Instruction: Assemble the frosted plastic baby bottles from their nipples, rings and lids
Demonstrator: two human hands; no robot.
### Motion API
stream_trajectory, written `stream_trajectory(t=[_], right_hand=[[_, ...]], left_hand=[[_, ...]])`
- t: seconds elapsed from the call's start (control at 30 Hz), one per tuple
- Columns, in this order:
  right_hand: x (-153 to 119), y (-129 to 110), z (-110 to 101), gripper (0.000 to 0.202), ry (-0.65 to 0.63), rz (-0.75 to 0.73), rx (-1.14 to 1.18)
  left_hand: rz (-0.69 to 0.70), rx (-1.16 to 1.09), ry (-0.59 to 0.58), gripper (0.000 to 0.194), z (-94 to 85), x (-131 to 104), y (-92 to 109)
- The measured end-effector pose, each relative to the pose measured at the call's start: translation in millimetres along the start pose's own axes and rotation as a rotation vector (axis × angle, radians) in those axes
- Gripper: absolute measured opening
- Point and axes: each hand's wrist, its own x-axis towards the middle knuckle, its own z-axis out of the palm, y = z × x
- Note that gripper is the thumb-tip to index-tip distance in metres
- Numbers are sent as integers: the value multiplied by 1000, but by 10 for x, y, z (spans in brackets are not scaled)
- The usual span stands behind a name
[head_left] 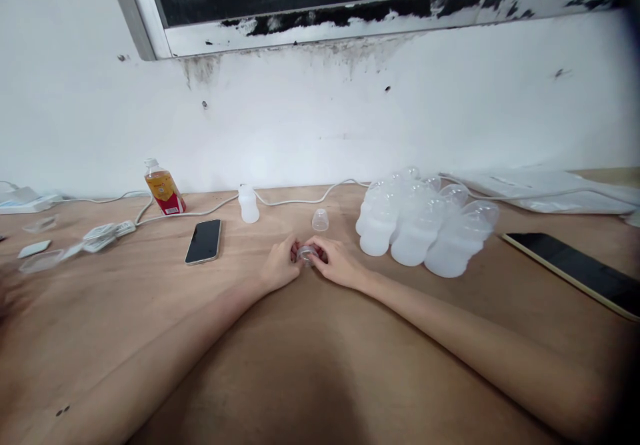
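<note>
Between both hands, above the wooden table, is a small clear round piece [307, 253] that looks like a baby bottle's collar ring. My left hand [283, 263] grips its left side with curled fingers. From the right, my right hand [336, 260] pinches it between thumb and fingers. Part of the piece is hidden by the fingers. Just beyond the hands stands a clear domed cap [321, 220]. A white, narrow-waisted baby bottle [249, 205] without a dome stands farther back on the left. To the right, several frosted bottles [417, 228] with clear domes are grouped closely.
A phone [203, 241] and a drink bottle [165, 188] are on the left, near a white cable [320, 199] along the wall. Another phone or tablet [575, 270] and plastic bags [535, 191] lie right. A blurred hand [13, 295] shows at the left edge.
</note>
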Motion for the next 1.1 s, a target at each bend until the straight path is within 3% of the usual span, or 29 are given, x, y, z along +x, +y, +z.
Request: stream_trajectory(t=[0.2, 0.47, 0.9, 1.1], right_hand=[[24, 8, 50, 19, 37, 1, -32], [-9, -23, 3, 22, -10, -36, -5], [14, -30, 98, 27, 41, 129, -25], [-8, -39, 29, 22, -5, 40, -8]], left_hand=[[78, -28, -40, 13, -42, -19, -5], [-1, 17, -30, 14, -45, 2, 8], [-44, 71, -25, 17, -40, 39, 69], [-1, 10, -41, 13, -85, -28, 10]])
